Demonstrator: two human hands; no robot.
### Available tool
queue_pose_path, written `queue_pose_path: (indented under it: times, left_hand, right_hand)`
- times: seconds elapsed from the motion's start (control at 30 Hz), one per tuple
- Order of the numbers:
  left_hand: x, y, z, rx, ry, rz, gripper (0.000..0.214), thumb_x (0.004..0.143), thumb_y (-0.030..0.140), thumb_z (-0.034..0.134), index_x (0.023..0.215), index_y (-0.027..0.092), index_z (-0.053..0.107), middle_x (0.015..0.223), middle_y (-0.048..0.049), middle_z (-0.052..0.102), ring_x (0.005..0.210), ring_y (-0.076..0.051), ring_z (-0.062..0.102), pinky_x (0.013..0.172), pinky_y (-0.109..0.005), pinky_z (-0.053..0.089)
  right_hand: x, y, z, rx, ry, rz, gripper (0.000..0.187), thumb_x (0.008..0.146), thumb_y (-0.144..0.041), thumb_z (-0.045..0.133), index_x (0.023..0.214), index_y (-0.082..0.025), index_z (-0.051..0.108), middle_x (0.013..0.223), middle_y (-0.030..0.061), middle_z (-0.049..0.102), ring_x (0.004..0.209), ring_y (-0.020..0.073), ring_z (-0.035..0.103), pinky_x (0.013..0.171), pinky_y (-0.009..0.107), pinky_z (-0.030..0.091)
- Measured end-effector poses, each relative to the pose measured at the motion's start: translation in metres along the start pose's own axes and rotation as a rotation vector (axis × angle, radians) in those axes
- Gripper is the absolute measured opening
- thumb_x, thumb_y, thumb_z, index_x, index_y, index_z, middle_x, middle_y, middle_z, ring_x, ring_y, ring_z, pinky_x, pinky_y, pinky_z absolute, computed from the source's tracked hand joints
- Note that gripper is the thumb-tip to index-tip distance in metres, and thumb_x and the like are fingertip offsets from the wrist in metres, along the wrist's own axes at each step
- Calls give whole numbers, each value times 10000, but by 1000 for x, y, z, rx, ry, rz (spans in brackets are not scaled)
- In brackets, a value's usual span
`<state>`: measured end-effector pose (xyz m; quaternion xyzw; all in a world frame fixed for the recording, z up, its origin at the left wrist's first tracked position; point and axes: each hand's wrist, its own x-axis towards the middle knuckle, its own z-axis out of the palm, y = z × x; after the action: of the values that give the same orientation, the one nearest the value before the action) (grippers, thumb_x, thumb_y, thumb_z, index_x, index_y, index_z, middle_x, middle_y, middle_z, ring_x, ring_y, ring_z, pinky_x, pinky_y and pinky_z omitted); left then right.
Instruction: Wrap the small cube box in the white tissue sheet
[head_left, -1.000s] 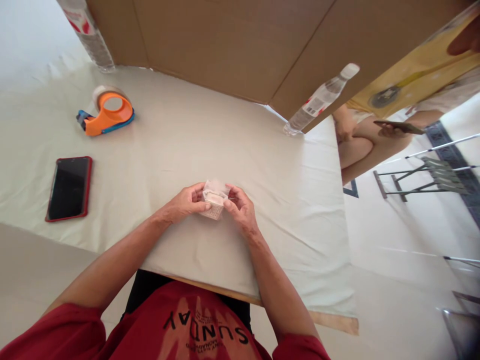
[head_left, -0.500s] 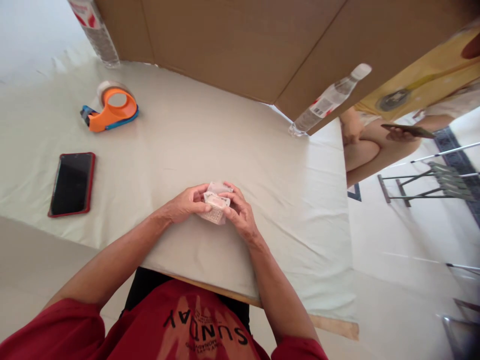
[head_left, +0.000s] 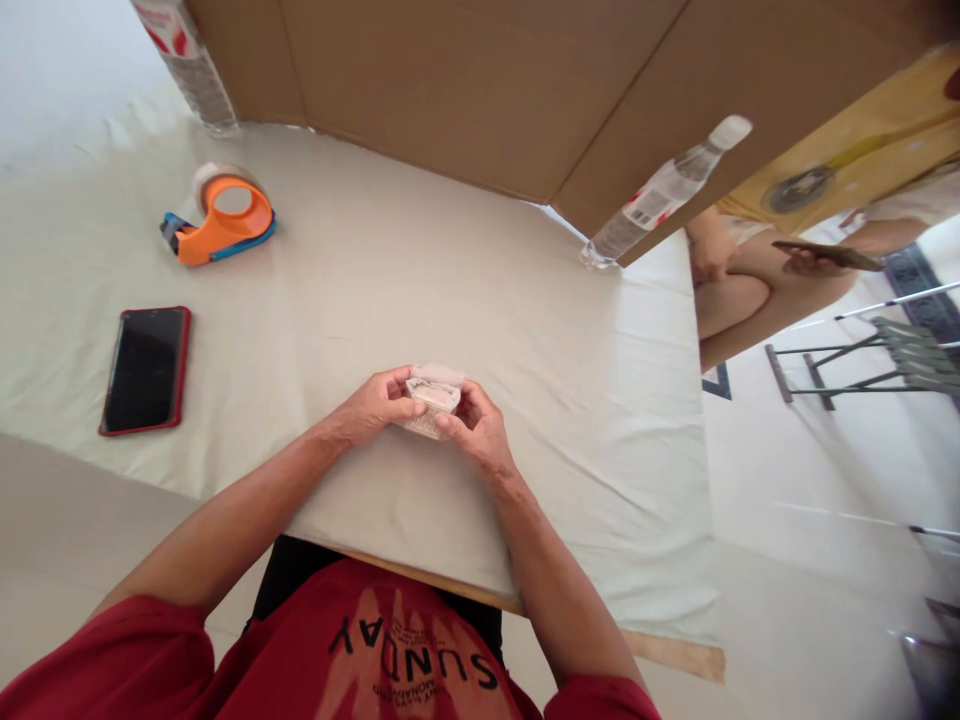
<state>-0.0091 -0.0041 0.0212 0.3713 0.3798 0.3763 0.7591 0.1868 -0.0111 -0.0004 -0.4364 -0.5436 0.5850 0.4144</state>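
Near the table's front edge, a small whitish packet (head_left: 435, 394) with a printed front is held between both hands. Its top looks parted, with a thin flap standing up at the back and something pale and pinkish inside. My left hand (head_left: 377, 408) closes on its left side, thumb across the front. On the other side my right hand (head_left: 481, 428) grips it, thumb at the front and fingers curled behind the right edge. What lies inside the packet is too small to make out.
A phone (head_left: 145, 370) and an orange tape dispenser (head_left: 225, 220) lie to the left on the cloth-covered table (head_left: 360, 270). Water bottles (head_left: 660, 200) stand by a cardboard panel (head_left: 450, 90). Beyond the right edge sit a person (head_left: 757, 280) holding a phone and a folding stool (head_left: 907, 355).
My right fingers have drawn back from the packet's top to its right side, leaving the flap and opening more visible. My right thumb has shifted left across the front.
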Motion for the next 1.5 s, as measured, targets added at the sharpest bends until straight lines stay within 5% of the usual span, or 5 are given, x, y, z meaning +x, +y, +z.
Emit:
queue_pose_path:
  times: [0.3, 0.5, 0.8, 0.97, 1.5]
  left_hand:
    - [-1, -2, -5, 154, 43, 13, 491, 678, 380, 827, 1081, 139, 685, 1041, -102, 749, 931, -233, 702, 815, -312, 528]
    - [-6, 6, -2, 284, 35, -17, 417, 725, 375, 769, 1073, 151, 712, 984, -77, 750, 853, -213, 699, 772, -310, 539]
    - [-7, 9, 3, 565, 106, 59, 526, 783, 339, 677, 1275, 152, 656, 1170, -103, 729, 979, -227, 692, 802, -297, 541]
    - [-3, 4, -1, 561, 105, 99, 706, 793, 390, 687, 1429, 130, 525, 1254, -131, 699, 1064, -249, 677, 862, -326, 535]
    - [-3, 7, 4, 631, 113, 99, 678, 798, 410, 643, 1402, 115, 551, 1118, -88, 722, 728, -139, 584, 645, -256, 465]
  right_hand:
    - [-3, -4, 7, -267, 116, -153, 414, 785, -578, 721, 1015, -238, 670, 1019, 64, 637, 877, 196, 613, 748, 338, 532]
    - [-6, -5, 7, -262, 106, -170, 274, 789, -476, 728, 922, -244, 671, 928, 41, 652, 828, 185, 604, 752, 340, 521]
    - [-4, -7, 6, -372, 129, -187, 192, 813, -387, 691, 936, -241, 709, 953, 54, 688, 775, 174, 603, 687, 326, 531]
    - [-3, -10, 4, -439, 137, -178, 224, 885, -397, 619, 1012, -237, 711, 1005, 64, 708, 911, 214, 626, 825, 380, 532]
    - [7, -17, 19, -316, 175, -84, 225, 908, -401, 568, 801, -215, 636, 811, 9, 618, 785, 157, 566, 738, 287, 467]
